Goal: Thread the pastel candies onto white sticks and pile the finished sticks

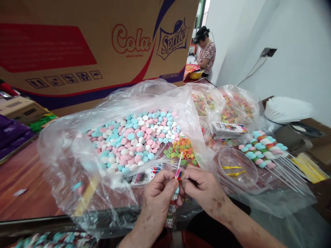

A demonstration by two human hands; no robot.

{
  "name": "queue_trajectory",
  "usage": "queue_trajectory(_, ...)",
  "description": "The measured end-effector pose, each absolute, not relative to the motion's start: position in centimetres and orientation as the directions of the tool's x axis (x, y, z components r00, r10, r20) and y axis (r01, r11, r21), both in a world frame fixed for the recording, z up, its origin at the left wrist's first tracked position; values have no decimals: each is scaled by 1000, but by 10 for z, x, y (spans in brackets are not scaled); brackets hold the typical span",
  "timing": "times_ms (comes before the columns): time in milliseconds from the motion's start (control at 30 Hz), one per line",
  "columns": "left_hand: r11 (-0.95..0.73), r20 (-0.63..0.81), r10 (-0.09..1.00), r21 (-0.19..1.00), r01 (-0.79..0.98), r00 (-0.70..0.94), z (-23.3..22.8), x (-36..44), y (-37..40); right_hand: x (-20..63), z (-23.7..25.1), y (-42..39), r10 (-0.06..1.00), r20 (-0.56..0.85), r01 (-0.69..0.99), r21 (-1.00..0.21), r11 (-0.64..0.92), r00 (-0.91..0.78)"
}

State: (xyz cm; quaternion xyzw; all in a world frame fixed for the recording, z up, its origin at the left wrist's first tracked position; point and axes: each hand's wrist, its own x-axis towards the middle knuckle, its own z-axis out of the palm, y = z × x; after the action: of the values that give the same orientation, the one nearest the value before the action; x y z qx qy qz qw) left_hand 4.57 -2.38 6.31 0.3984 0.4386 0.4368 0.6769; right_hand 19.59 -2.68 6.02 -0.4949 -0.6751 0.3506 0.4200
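My left hand (158, 196) is closed around a candy skewer, its thumb and fingers pinching the gathered neck of a printed clear wrapper. The white stick (180, 161) points up out of the wrapper, and the wrapped candy (170, 215) hangs below my fingers. Close against the neck on the other side, my right hand (204, 184) is closed in a pinch; what its fingertips hold is too small to tell. Just beyond my hands lie fruit-coloured candy rings (184, 148) and a stack of printed wrappers (147, 175). Pink, blue and white marshmallow-like candies (131, 137) spread on a plastic bag.
A large cardboard box (103, 20) stands behind the candies. To the right are a clear round lid (238, 167) with gold twist ties, several unwrapped skewers (263, 148), a printed card stack (229, 128) and bagged candy rings (232, 103). A person (207, 53) sits farther back.
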Motion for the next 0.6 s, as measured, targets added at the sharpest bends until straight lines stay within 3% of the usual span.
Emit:
queue_trajectory(100, 331, -273, 932, 909, -255, 237, 62, 44, -20, 195, 61, -30, 969, 197, 396, -886, 241, -149)
queue_trajectory(200, 399, -328, 911, 855, -332, 250, 61, 43, -16, 195, 62, -37, 942, 323, 459, -826, 328, -91)
queue_trajectory(267, 427, -345, 899, 828, -364, 270, 60, 42, -14, 198, 61, -40, 868, 487, 528, -713, 462, -103)
queue_trajectory(367, 469, -367, 877, 794, -386, 310, 58, 41, -11, 205, 60, -41, 709, 641, 596, -456, 661, -295)
queue_trajectory(500, 498, -397, 862, 780, -379, 315, 55, 41, -9, 213, 55, -37, 594, 667, 675, -181, 715, -451)
queue_trajectory(600, 505, -415, 859, 782, -364, 300, 54, 44, -7, 213, 53, -36, 594, 626, 708, -91, 700, -506)
